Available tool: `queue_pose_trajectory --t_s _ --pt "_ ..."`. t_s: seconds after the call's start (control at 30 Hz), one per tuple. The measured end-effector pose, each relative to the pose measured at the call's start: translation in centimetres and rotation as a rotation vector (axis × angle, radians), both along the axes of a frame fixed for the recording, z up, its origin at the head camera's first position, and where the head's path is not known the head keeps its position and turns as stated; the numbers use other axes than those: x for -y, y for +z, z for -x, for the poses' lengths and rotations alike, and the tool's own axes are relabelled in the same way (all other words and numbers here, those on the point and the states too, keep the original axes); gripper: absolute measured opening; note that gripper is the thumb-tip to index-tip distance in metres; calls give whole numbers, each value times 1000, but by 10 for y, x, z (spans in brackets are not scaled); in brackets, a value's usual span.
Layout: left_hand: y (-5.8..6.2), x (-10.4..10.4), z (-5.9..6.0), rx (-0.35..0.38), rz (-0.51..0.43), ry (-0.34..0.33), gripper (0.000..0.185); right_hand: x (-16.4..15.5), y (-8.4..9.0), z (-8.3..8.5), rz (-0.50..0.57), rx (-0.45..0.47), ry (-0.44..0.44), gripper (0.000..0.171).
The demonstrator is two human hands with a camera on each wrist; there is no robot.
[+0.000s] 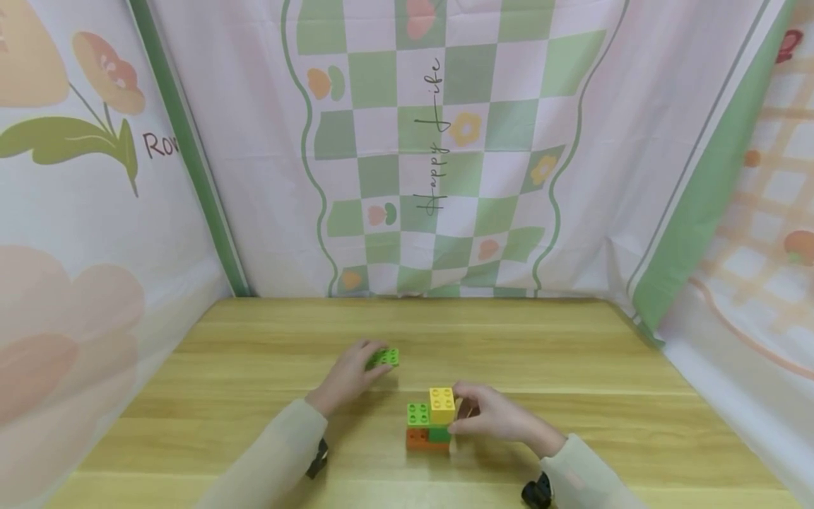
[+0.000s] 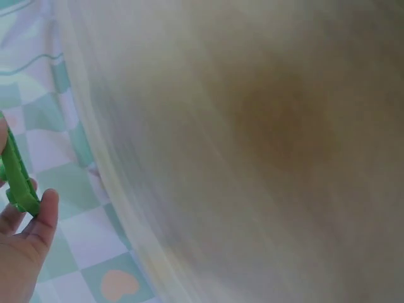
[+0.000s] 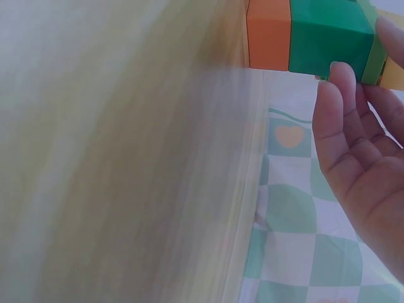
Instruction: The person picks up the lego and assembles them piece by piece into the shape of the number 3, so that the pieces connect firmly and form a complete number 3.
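Now, your left hand (image 1: 348, 373) pinches light green brick (image 1: 385, 358) at table (image 1: 572, 353) centre. Your right hand (image 1: 492, 416), fingers curled, grips block stack (image 1: 429, 420) just nearer you: yellow brick (image 1: 441, 404) topmost, orange brick (image 1: 417, 438) and dark green brick (image 1: 439, 435) at base.

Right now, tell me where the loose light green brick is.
In the head view the light green brick is left of centre on the wooden table, gripped by the left hand, behind and left of the brick stack.
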State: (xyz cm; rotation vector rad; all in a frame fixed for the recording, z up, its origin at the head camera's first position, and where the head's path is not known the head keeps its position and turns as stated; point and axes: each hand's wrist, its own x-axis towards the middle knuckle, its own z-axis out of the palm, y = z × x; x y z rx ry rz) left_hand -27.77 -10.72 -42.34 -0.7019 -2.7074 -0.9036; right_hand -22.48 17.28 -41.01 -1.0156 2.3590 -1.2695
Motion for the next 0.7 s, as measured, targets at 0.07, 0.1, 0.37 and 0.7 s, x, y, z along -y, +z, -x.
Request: queue_pose_trajectory --t_s 0.07,0.1,0.37,0.7 --pt "1 -1 -1 -4 -2 5 47 0 0 0 1 4 3 22" --pt "1 -1 -1 -6 -2 8 48 0 0 0 2 6 3 22" --pt "2 -3 -3 -22 -28 -1 47 0 0 1 0 12 1 23" --pt "11 -7 -12 -45 -43 -34 43 0 0 1 -10 -2 -5 23"
